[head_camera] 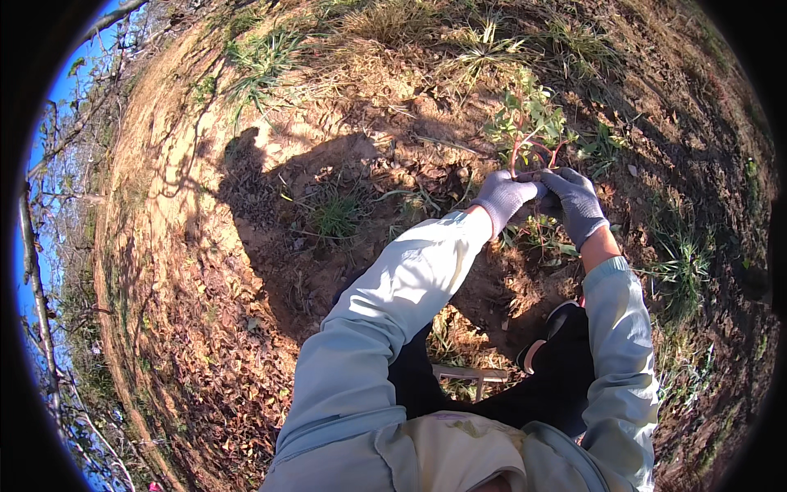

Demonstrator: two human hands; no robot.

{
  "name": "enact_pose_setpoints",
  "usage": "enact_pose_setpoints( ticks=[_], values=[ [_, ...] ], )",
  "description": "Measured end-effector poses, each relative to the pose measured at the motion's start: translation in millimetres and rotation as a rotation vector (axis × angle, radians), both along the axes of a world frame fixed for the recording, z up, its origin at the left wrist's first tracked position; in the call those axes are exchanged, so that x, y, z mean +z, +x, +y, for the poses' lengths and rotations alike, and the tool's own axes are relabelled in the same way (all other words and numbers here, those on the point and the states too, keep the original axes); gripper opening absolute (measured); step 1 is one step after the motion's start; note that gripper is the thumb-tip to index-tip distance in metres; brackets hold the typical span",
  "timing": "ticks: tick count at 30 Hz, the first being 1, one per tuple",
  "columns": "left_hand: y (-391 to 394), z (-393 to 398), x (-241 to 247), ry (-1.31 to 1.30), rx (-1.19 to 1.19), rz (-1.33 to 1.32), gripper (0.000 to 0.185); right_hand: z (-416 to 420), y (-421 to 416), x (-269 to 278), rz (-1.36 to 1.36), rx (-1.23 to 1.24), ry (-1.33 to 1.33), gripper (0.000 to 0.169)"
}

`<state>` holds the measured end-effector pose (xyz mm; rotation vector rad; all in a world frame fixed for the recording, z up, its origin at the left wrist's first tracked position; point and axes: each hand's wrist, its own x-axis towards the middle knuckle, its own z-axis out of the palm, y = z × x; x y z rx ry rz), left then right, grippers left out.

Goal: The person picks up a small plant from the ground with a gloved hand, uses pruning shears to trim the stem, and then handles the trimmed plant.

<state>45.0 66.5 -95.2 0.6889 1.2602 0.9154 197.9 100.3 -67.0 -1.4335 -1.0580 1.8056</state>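
Observation:
A leafy green plant with reddish stems [527,126] stands in front of me, at the upper right of the head view. My left hand [505,194], in a grey-lilac knit glove, grips the base of its stems. My right hand [573,200] wears a matching glove and closes on the stems from the other side. The two hands almost touch, and their fingers hide the lower part of the stems. Just below the hands, a small low plant with green and reddish leaves [540,234] grows from the soil.
Grass tufts [337,215] and dry leaves [246,381] dot the sloping brown soil. A wooden bar, possibly part of a low stool [470,373], lies between my legs, near my shoe [558,317]. Bare tree branches [37,277] rise at the far left.

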Motion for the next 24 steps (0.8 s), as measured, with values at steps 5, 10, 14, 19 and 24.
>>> enact_pose_setpoints(
  ticks=[5,10,14,19,24],
  values=[
    [-11,3,-10,-0.083,-0.014,0.231,0.025,3,-5,-8,0.008,-0.068,0.060,0.018],
    [0,2,-23,0.024,0.178,0.447,0.023,3,-3,-9,-0.047,-0.083,0.117,0.020],
    [12,-4,-4,0.150,0.119,0.324,0.024,-1,-9,-8,-0.020,-0.060,0.112,0.019],
    [10,-5,6,0.133,0.097,0.017,0.020,-3,-17,-11,0.064,-0.029,0.131,0.020],
    [7,-7,21,0.118,0.189,0.004,0.027,-8,-18,1,-0.178,0.149,0.411,0.026]
  ],
)
